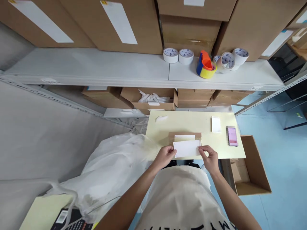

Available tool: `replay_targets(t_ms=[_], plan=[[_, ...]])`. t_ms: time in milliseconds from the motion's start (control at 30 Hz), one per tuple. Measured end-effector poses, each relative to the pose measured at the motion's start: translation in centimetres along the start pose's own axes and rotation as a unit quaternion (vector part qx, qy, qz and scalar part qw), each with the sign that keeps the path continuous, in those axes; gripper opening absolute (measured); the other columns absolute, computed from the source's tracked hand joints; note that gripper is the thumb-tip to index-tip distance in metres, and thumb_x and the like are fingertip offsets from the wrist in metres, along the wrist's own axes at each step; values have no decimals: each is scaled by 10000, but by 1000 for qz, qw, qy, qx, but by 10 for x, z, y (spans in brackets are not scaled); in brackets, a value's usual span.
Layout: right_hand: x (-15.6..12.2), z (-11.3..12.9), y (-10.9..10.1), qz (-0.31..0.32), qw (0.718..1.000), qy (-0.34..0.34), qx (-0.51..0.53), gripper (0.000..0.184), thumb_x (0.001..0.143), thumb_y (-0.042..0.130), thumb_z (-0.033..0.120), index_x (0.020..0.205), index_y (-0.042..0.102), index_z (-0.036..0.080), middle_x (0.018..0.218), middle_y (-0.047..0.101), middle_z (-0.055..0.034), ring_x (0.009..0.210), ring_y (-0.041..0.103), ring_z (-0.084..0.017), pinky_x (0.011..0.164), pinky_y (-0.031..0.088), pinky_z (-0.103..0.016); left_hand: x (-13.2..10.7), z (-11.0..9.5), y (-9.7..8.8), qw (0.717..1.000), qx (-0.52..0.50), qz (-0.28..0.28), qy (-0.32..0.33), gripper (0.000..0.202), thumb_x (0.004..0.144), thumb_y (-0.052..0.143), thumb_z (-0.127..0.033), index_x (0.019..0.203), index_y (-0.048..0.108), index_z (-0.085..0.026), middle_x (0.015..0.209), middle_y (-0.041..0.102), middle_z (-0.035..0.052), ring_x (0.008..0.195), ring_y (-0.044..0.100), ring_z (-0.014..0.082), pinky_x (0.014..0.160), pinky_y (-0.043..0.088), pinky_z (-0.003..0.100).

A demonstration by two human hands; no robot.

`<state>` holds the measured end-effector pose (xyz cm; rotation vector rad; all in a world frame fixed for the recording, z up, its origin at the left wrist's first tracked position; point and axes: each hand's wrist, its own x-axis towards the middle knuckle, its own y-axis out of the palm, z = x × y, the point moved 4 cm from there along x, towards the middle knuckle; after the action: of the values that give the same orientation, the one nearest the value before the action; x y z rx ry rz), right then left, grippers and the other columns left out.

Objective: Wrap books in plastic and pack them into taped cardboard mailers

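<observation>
A blank-looking white label [187, 149] is stretched level between my two hands. My left hand [165, 156] pinches its left edge, and my right hand [209, 158] pinches the upper right corner. Just beyond and partly under the label lies a small cardboard box [171, 136] on the pale yellow tabletop [163, 127]. Another white label [184, 137] shows on the box's top; its lower part is covered by the one I hold. Whether the held label touches the box, I cannot tell.
A small white stack [216, 124] and a purple item [232, 136] lie right on the table; a white piece [161, 118] lies left. An open carton [256, 169] stands on the floor. The shelf [120, 67] ahead bears boxes, tape rolls [186, 57] and a tape dispenser [205, 67].
</observation>
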<state>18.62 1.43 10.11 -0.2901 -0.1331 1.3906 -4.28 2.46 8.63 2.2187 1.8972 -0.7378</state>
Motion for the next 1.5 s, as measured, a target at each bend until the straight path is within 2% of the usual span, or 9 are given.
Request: replay_targets(t_ms=[167, 267, 367, 467, 533, 600, 1067, 1267, 1500], plan=[[-7, -38, 4, 23, 997, 74, -2, 265, 755, 657, 446, 807, 756, 206, 826, 743, -76, 743, 661, -205, 713, 533, -360, 1, 28, 11, 995, 50, -72, -36, 279, 723, 509, -441, 576, 519, -204, 541, 558, -19, 551, 527, 143, 571, 398, 259], [1, -53, 12, 37, 995, 97, 5, 301, 753, 647, 462, 849, 758, 200, 900, 748, -89, 769, 661, -207, 712, 534, -359, 12, 35, 12, 991, 66, -110, -40, 299, 746, 495, -461, 584, 530, -212, 546, 583, -13, 552, 553, 149, 565, 414, 260], [13, -63, 20, 49, 992, 118, 16, 328, 746, 655, 476, 880, 755, 194, 946, 746, -98, 803, 666, -217, 731, 541, -369, 25, 37, 12, 990, 52, -123, -40, 276, 761, 509, -444, 633, 581, -211, 604, 646, -2, 588, 615, 159, 585, 459, 260], [22, -70, 26, 58, 987, 146, 32, 359, 734, 666, 493, 908, 749, 191, 947, 749, -97, 816, 676, -227, 772, 547, -390, 36, 41, 9, 987, 32, -149, -46, 244, 742, 580, -423, 808, 643, -197, 635, 685, 3, 637, 662, 178, 629, 497, 274], [26, -73, 28, 56, 985, 158, 37, 377, 721, 674, 506, 911, 747, 189, 950, 750, -96, 836, 682, -237, 803, 546, -404, 41, 46, 7, 983, 18, -173, -57, 349, 719, 629, -400, 988, 623, -178, 624, 685, -8, 631, 670, 182, 647, 510, 288], [28, -74, 29, 56, 985, 162, 33, 385, 714, 678, 515, 909, 748, 190, 960, 749, -96, 859, 683, -245, 828, 542, -416, 44, 51, 6, 980, 6, -186, -68, 439, 714, 652, -381, 1086, 575, -163, 616, 682, -18, 606, 669, 178, 657, 518, 298], [36, -70, 32, 57, 987, 148, -18, 342, 755, 640, 479, 926, 743, 201, 1026, 734, -96, 898, 673, -238, 831, 540, -402, 52, 51, 5, 981, 73, -179, -25, 305, 764, 626, -386, 1001, 553, -208, 597, 674, -32, 602, 672, 177, 649, 507, 294], [34, -71, 32, 45, 987, 151, -6, 274, 747, 639, 443, 848, 745, 210, 955, 743, -82, 888, 683, -242, 836, 543, -406, 51, 56, 5, 984, 72, -163, -17, 293, 773, 612, -389, 996, 546, -211, 647, 699, -14, 611, 680, 177, 655, 513, 298], [36, -69, 33, 51, 988, 143, -26, 264, 765, 609, 420, 859, 747, 215, 964, 743, -74, 882, 683, -232, 836, 542, -390, 54, 49, 3, 981, 114, -158, -16, 269, 778, 603, -381, 985, 547, -220, 636, 698, -18, 623, 686, 185, 659, 504, 296]])
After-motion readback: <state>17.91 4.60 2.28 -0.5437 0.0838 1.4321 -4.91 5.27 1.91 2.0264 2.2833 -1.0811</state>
